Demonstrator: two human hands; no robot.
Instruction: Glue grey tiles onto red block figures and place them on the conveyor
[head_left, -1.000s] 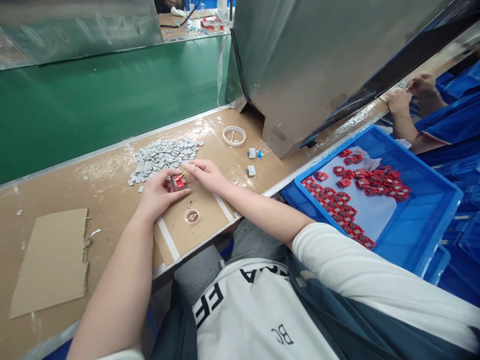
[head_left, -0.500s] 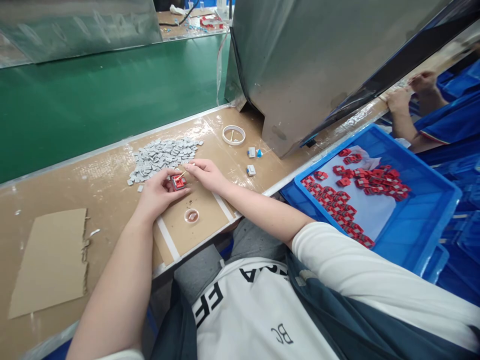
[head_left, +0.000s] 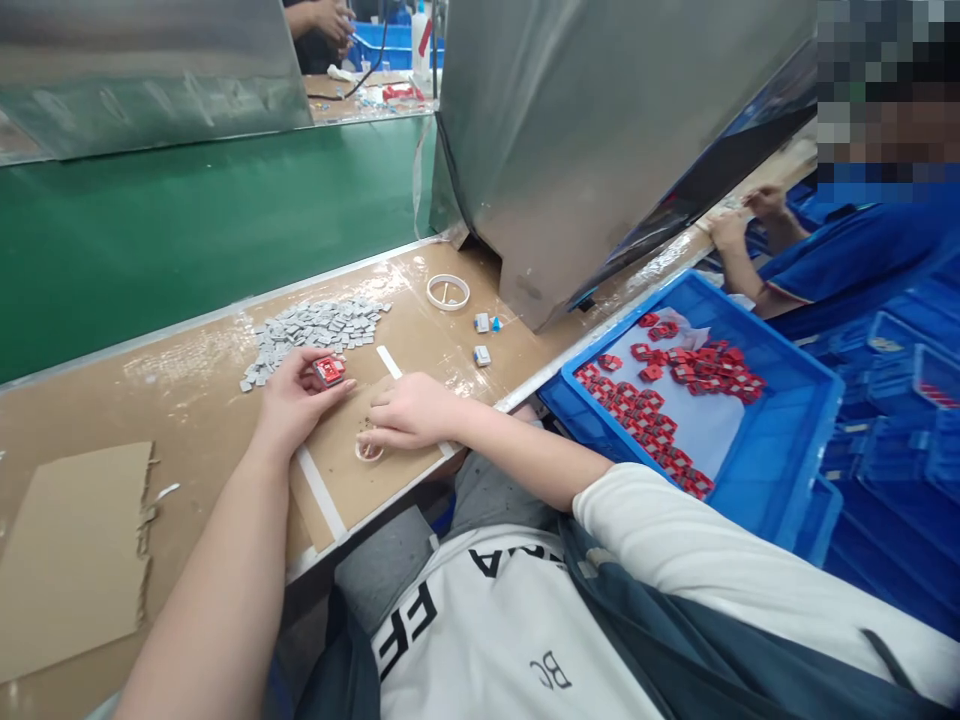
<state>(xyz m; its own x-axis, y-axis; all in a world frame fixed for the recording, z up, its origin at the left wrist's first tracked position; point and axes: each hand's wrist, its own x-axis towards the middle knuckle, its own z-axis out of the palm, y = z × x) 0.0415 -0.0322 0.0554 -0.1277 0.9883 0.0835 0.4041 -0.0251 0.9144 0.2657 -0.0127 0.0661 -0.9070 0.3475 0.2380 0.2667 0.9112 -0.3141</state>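
Observation:
My left hand (head_left: 295, 393) is closed round a small red and grey plastic block (head_left: 329, 370), its red face turned up. My right hand (head_left: 411, 412) is above a small clear cup (head_left: 369, 452) of brownish liquid, fingertips at its rim. Those fingers are pinched; the thin stick they held half a second ago is hidden by the hand now. Beyond my left hand, many flat grey square pieces (head_left: 315, 330) lie in a loose heap on the brown worktable (head_left: 202, 420).
A white ring (head_left: 448, 292) and two small grey-white blocks (head_left: 481, 356) stand at the back right. A blue crate (head_left: 787, 480) at the right holds many red blocks (head_left: 637, 410). Torn cardboard (head_left: 75, 550) lies left. A metal housing (head_left: 585, 150) overhangs; a co-worker's hands (head_left: 735, 220) are beyond.
My right hand has left the red block and come down toward me to the cup. My left hand still holds the block, now uncovered. The view has shifted slightly.

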